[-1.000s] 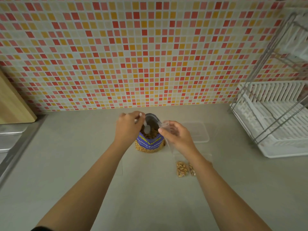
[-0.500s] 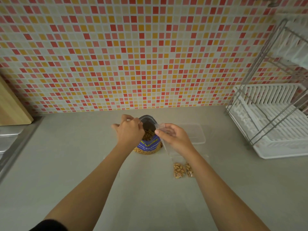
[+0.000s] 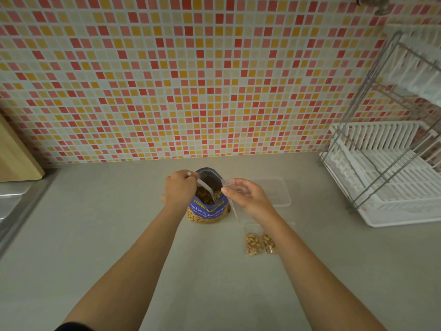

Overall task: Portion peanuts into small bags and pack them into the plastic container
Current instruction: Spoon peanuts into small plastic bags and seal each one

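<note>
A blue salted-peanut pouch (image 3: 209, 211) stands open on the grey counter, peanuts visible inside. My left hand (image 3: 180, 189) grips a white plastic spoon (image 3: 205, 187) whose bowl end is sunk down into the pouch. My right hand (image 3: 248, 195) pinches the open top of a small clear bag (image 3: 235, 209) right beside the pouch mouth; the bag hangs down toward the counter. Two small filled peanut bags (image 3: 260, 243) lie on the counter under my right forearm. A clear plastic container (image 3: 278, 193) sits behind my right hand, partly hidden by it.
A white dish rack (image 3: 386, 177) with a metal frame stands at the right. A wooden board (image 3: 16, 156) leans on the tiled wall at far left, above a steel sink edge (image 3: 14, 206).
The spoon, lifted near the pouch mouth a second ago, has gone down into the peanuts. My right hand keeps the clear bag next to the pouch. The camera has tilted slightly.
</note>
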The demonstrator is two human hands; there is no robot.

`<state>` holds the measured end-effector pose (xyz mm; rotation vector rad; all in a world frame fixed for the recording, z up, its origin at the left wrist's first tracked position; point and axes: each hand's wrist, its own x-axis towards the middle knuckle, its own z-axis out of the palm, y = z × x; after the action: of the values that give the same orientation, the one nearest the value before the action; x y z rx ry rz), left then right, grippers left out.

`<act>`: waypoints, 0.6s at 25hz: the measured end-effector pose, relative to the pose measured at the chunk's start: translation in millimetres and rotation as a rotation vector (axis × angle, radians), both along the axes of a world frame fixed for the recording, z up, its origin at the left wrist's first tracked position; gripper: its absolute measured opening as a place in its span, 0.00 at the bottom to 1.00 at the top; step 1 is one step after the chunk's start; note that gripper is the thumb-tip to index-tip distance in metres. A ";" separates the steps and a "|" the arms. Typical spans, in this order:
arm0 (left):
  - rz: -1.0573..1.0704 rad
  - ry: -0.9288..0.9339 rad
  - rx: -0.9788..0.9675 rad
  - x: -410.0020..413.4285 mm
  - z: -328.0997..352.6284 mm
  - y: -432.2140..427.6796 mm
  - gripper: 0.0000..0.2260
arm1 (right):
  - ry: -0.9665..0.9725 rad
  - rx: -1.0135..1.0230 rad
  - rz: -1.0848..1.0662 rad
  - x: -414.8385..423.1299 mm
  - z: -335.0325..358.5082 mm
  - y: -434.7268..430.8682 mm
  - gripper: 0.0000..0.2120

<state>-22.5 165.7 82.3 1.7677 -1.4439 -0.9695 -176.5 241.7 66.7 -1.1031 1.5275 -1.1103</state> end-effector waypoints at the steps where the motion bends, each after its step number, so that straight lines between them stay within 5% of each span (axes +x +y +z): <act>1: 0.011 0.043 -0.003 1.6 2.0 0.3 0.12 | -0.001 0.004 0.001 -0.6 0.7 0.5 0.13; 10: 0.121 0.345 0.079 20.5 11.3 -1.6 0.12 | 0.027 -0.075 -0.075 -6.0 -1.5 1.2 0.26; 15: 0.181 0.398 0.154 42.8 10.1 -10.7 0.11 | 0.375 -0.197 -0.030 -8.0 9.3 0.9 0.29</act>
<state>20.2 155.0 92.3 1.6580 -0.9665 -1.2748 -184.5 242.5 76.0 -1.4928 1.7520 -1.1371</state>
